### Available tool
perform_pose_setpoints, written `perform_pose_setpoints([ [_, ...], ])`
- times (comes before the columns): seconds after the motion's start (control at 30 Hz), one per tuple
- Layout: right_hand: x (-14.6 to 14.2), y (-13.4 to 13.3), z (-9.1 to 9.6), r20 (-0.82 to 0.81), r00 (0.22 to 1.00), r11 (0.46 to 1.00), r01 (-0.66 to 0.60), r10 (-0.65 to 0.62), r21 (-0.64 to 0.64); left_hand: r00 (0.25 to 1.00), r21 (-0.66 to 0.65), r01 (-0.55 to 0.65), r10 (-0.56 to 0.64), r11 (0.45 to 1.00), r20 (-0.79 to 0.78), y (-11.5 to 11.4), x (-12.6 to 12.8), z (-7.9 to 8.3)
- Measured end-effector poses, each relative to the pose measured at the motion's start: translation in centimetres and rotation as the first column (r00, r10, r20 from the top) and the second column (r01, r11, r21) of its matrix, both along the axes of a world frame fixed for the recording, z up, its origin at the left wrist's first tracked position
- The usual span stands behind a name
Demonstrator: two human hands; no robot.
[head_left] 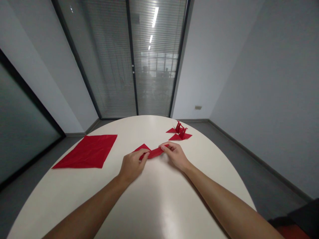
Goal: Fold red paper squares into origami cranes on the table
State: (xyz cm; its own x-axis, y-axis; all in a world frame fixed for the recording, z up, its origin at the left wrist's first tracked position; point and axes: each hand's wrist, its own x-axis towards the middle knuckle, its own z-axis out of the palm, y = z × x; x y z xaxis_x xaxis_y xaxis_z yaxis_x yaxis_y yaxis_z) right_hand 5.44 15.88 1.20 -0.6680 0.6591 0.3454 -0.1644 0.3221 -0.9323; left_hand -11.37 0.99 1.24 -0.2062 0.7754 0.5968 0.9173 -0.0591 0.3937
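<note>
A partly folded piece of red paper (155, 153) is held between my two hands, just above the middle of the table. My left hand (133, 164) pinches its left part between thumb and fingers, and a pointed red flap (144, 146) rises behind those fingertips. At the right end, my right hand (175, 154) grips the paper between thumb and forefinger. My fingers cover both ends of the folded strip. Behind my right hand stand two folded red paper cranes (181, 134), close together.
The round white table (149, 205) fills the lower view. A red sheet of paper (87, 152) with faint creases lies flat at its left edge. Beyond the table are glass panels with blinds (154, 83). A dark and red object (296, 222), partly cut off, is at lower right.
</note>
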Motion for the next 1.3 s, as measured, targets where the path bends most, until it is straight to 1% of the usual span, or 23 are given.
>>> perform_pose_setpoints([
  [0.07,0.0,0.0,0.0,-0.013,1.0,1.0,-0.022,0.022,-0.012,1.0,0.016,0.004,-0.004,1.0,0.008,0.0,-0.1,0.0],
  [0.17,0.0,-0.5,0.1,-0.012,0.994,0.994,-0.108,0.108,-0.024,0.999,0.068,0.034,-0.036,0.997,0.019,0.0,-0.1,0.0],
  [0.27,0.0,-1.2,0.7,0.036,0.979,0.979,-0.202,0.2,0.034,0.995,0.137,0.093,-0.098,0.986,0.032,-0.1,0.1,0.1],
  [0.37,0.2,-1.6,1.2,0.064,0.972,0.969,-0.231,0.226,0.093,0.99,0.199,0.123,-0.135,0.972,0.048,-0.2,0.2,0.1],
  [0.43,0.2,-1.6,1.2,0.068,0.979,0.973,-0.199,0.192,0.116,0.99,0.23,0.101,-0.121,0.968,0.076,-0.2,0.3,0.2],
  [0.57,0.2,-1.4,0.7,0.052,0.998,0.989,-0.053,0.046,0.139,0.988,0.278,0.026,-0.067,0.96,0.137,-0.3,0.3,0.5],
  [0.63,0.2,-1.3,0.5,0.04,0.999,0.988,0.005,-0.011,0.156,0.984,0.278,0.021,-0.069,0.96,0.163,-0.3,0.3,0.7],
  [0.7,0.2,-1.4,0.6,0.019,0.999,0.987,0.039,-0.042,0.156,0.977,0.265,0.023,-0.078,0.964,0.2,-0.2,0.3,0.8],
  [0.83,0.2,-1.6,1.0,-0.023,0.997,0.992,0.078,-0.076,0.096,0.945,0.22,0.012,-0.083,0.975,0.317,0.0,0.5,0.4],
  [0.93,0.3,-1.7,1.3,-0.044,0.995,0.994,0.093,-0.09,0.064,0.923,0.184,0.049,-0.115,0.982,0.367,0.0,0.6,0.0],
  [1.0,0.3,-1.6,1.4,-0.038,0.995,0.994,0.097,-0.095,0.053,0.937,0.169,0.094,-0.145,0.981,0.318,-0.1,0.5,-0.2],
  [1.1,0.2,-1.3,1.3,0.008,0.995,0.993,0.1,-0.101,0.057,0.974,0.123,0.167,-0.183,0.978,0.134,-0.2,0.3,-0.2],
  [1.17,0.2,-1.1,1.3,0.036,0.994,0.993,0.1,-0.102,0.062,0.982,0.11,0.185,-0.187,0.977,0.007,-0.3,0.1,0.1],
  [1.3,0.2,-0.9,1.3,0.077,0.994,0.996,0.079,-0.081,0.036,0.973,0.195,0.182,-0.149,0.964,-0.174,-0.4,0.0,0.9],
])
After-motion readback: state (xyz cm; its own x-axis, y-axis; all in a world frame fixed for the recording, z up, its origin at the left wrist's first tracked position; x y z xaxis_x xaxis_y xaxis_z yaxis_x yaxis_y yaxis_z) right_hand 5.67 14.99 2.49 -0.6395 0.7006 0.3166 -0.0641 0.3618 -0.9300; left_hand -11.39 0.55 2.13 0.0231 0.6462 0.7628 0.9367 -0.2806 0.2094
